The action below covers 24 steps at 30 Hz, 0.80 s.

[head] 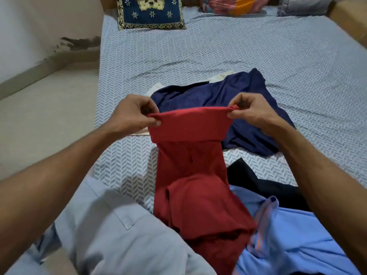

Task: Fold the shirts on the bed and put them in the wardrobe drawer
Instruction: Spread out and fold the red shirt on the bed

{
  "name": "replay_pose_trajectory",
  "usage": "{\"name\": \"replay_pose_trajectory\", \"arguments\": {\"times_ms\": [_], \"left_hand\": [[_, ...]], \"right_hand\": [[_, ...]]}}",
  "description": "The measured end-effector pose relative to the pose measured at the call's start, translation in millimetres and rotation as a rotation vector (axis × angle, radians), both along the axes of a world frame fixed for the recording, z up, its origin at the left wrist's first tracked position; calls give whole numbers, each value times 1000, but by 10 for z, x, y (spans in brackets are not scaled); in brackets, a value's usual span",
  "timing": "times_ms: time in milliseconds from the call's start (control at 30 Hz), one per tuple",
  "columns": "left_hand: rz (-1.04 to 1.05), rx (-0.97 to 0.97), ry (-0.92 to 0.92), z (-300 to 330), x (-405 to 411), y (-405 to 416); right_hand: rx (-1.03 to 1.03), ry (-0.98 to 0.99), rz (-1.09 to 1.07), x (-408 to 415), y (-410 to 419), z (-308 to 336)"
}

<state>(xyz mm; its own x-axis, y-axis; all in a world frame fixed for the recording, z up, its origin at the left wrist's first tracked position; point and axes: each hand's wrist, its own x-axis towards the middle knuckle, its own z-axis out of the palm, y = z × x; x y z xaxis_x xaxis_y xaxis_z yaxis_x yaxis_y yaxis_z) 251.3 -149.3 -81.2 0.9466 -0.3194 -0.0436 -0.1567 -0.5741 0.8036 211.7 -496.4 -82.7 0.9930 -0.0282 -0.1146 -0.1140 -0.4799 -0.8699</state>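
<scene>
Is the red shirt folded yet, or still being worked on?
Partly folded, not finished. The left hand and right hand pinch the red shirt by a doubled-over top edge; the rest hangs rumpled onto the bed.

A home bedroom: a bed (218, 56) under a chevron sheet, an embroidered cushion (151, 12) at its head (shirts (218, 96) strewn across).

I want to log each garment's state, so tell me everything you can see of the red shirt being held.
The red shirt is plain, soft-looking cloth. Its top edge is stretched taut and level between the left hand and right hand, each pinching a corner. A band is folded over just below that edge. The rest hangs toward the viewer, its crumpled lower end lying between the pale blue shirt and bright blue shirt.
</scene>
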Motion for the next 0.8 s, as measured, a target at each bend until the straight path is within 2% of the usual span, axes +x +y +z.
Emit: {"name": "replay_pose_trajectory", "arguments": {"times_ms": [167,233,367,500,667,733,800], "left_hand": [[-197,110,-246,-216,-1015,201],[-290,138,-261,-389,-1316,281],[-473,196,-283,-619,-1787,334],[-570,256,-179,-781,-2058,329],[-634,407,78,-851,-2139,240],[-690,487,187,-876,-2138,196],[-767,579,277,-893,-2089,162]], "right_hand": [[-171,-52,142,-1101,77,-128],[-267,-90,190,-1523,111,-247],[-316,-160,269,-2135,126,-513],[-405,-213,348,-2503,160,-686],[-397,-196,490,-2667,188,-805],[-509,-151,577,-2744,162,-950],[-724,-56,627,-2791,143,-1103]]}}
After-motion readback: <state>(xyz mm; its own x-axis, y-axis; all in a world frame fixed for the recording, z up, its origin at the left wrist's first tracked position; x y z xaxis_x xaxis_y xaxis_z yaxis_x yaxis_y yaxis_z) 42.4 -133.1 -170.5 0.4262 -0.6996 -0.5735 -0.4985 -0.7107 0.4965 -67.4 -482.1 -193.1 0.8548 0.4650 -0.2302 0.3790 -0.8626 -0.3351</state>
